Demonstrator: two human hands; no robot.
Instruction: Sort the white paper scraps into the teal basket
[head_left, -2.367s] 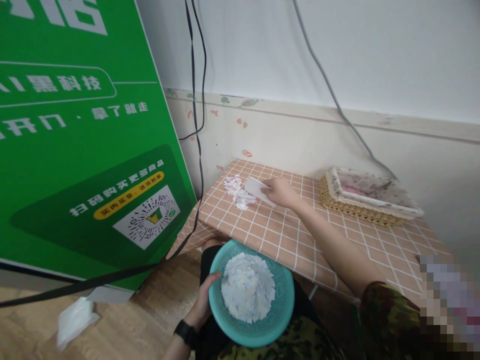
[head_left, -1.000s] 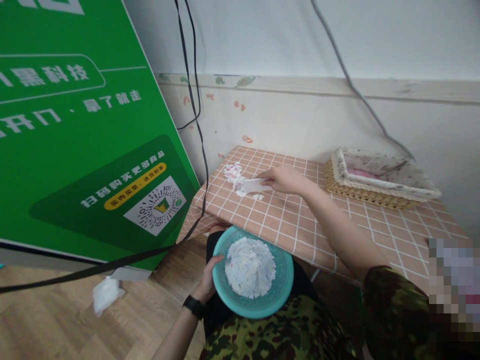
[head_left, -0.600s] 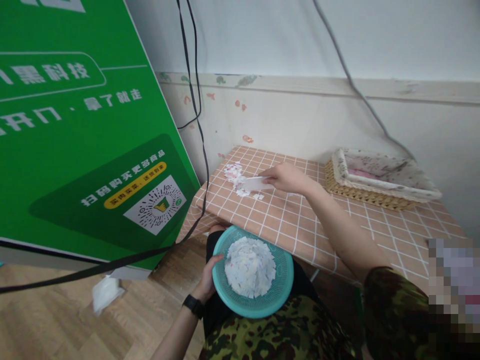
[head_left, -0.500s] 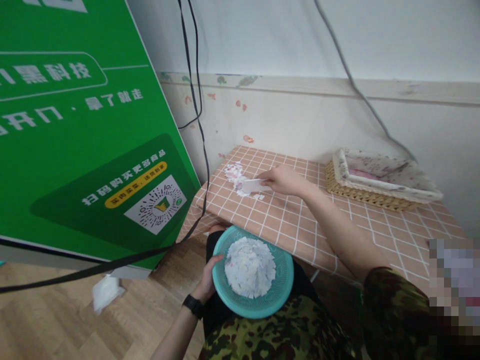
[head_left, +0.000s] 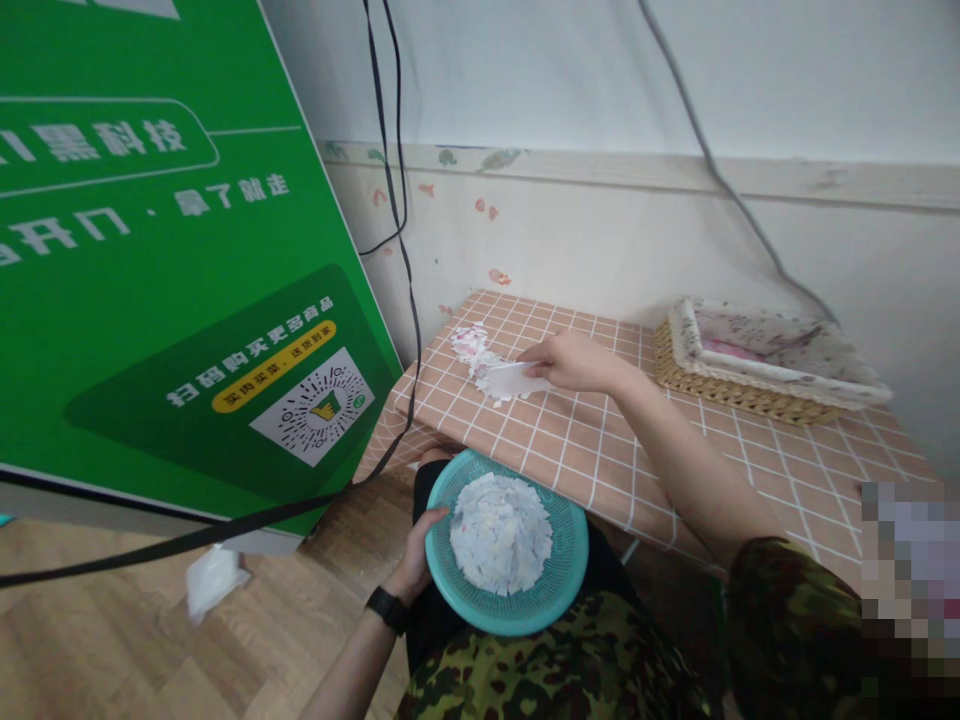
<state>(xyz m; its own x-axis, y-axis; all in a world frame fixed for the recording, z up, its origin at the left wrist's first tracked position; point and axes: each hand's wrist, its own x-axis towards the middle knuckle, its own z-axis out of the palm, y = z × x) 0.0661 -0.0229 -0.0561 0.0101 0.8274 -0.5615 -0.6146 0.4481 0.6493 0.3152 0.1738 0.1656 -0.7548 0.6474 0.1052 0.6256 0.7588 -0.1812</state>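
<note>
My right hand [head_left: 570, 360] pinches a flat white card [head_left: 514, 380] held low over the checked tablecloth. The card's left end touches loose paper scraps [head_left: 471, 342], white with some pink, that lie in a small patch near the table's left end. My left hand [head_left: 421, 550] grips the left rim of a round turquoise plastic basket [head_left: 566, 590], thumb over the edge. The basket rests on my lap below the table edge. A mound of white paper scraps [head_left: 501, 535] fills its middle.
A wicker basket [head_left: 750, 395] with a floral cloth lining stands against the wall. To the left rises a green panel [head_left: 187, 240] with white lettering. Black cables [head_left: 411, 330] hang beside the table's left corner. A white plastic bag [head_left: 214, 582] lies on the wooden floor.
The card in my right hand has shifted slightly, its lower edge now against the scraps nearest the table edge. My left hand and the turquoise basket stay in place.
</note>
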